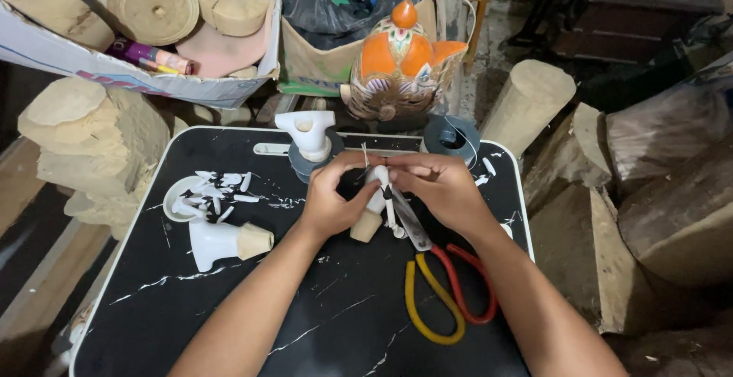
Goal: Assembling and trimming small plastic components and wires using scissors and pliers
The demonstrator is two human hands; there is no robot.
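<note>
Both my hands meet over the middle of a black marbled table [252, 323]. My left hand [330, 198] grips a small white-painted wooden piece with a bare wood base [366, 226]. My right hand [441, 186] pinches the top of that same piece, where thin white strips hang down. Scissors with one red and one yellow handle [447, 289] lie on the table just below my right hand, blades pointing toward the piece.
A white-painted wooden piece [221, 241] lies at the left beside a small dish of white scraps [183, 194]. Another white piece [309, 136] stands on a grey spool at the back. An orange painted carved figure [401, 60], a grey spool [452, 136], wood logs and boxes surround the table.
</note>
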